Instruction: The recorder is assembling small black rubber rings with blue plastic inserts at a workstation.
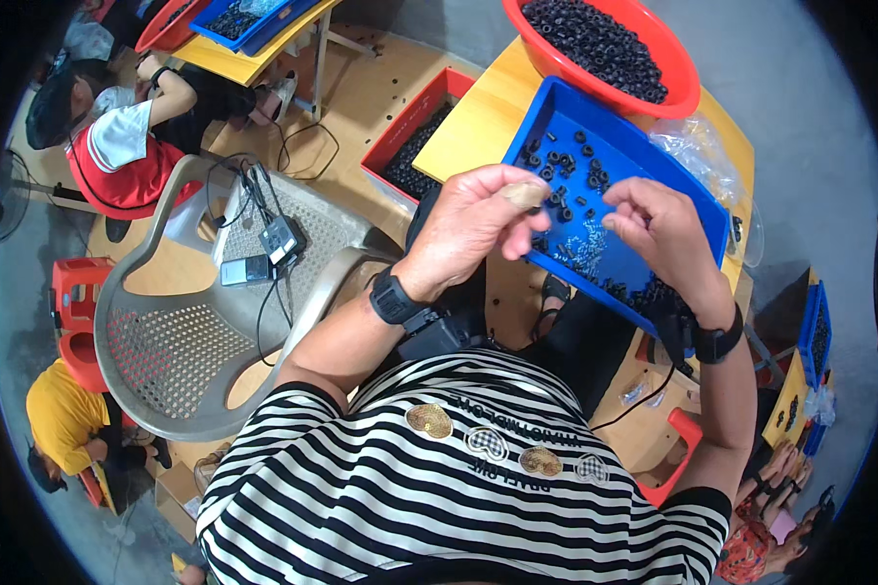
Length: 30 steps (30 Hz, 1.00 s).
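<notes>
Holds the left hand [473,214] at the centre of the frame, over the left edge of the blue tray [629,146], with thumb and bent fingers in a narrow pinch. Shows something beige at the fingertips; cannot tell whether worn or gripped. Holds the right hand [665,234] right of centre, over the tray's right part, with thumb close to curled fingers; cannot make out anything between. Has short black pieces [595,178] scattered in the tray between both hands, with more gathered toward its lower right, and tiny pale pieces [585,244] strewn near its middle. Faces a red basin [690,68] of similar parts at the upper right, near a clear plastic bag [704,154]. Has a grey chair [132,292] bearing cables and a black adapter [281,239] at left.
</notes>
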Tool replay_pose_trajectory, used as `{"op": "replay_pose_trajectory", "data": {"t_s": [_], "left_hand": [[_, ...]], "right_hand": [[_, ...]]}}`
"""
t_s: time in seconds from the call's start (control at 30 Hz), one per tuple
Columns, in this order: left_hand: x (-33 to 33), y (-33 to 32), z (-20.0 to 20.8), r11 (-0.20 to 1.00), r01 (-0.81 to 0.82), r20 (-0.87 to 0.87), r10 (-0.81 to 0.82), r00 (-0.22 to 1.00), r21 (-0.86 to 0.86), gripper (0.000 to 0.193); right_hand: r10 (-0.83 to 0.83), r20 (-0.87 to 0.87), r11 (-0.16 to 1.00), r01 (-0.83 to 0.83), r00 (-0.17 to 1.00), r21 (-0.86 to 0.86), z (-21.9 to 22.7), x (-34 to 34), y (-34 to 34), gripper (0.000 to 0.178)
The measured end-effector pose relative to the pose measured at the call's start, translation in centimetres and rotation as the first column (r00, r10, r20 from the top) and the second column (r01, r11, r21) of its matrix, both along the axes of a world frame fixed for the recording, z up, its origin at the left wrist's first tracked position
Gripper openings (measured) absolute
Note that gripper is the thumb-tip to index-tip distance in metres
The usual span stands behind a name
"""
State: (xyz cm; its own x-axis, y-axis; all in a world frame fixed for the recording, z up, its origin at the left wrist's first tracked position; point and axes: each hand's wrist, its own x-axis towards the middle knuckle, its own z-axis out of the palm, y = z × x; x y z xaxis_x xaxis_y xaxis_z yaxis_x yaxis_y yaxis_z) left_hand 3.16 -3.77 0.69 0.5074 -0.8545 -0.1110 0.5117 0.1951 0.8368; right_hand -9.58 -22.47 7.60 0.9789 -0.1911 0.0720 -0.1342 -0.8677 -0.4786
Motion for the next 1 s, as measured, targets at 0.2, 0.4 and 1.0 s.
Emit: {"op": "replay_pose_trajectory", "data": {"t_s": [0.2, 0.4, 1.0], "left_hand": [[0.3, 1.1, -1.5, 0.997, 0.053, 0.049, -0.056, 0.997, 0.061, 0.030], [0.2, 1.3, -2.2, 0.997, 0.074, 0.008, -0.074, 0.997, 0.015, 0.028], [-0.4, 0.7, -2.2, 0.996, 0.070, 0.145, -0.061, 0.988, -0.063, 0.026]], "right_hand": [[-0.042, -0.271, 0.997, 0.021, 0.962, -0.080, -4.3, -0.7, -4.6, 0.015], [-0.007, -0.178, 0.983, -0.026, 0.984, -0.184, -7.7, -0.2, -5.4, 0.012], [-0.203, -0.144, 0.900, 0.243, 0.968, 0.363, -3.1, -0.2, -1.3, 0.006]]}}
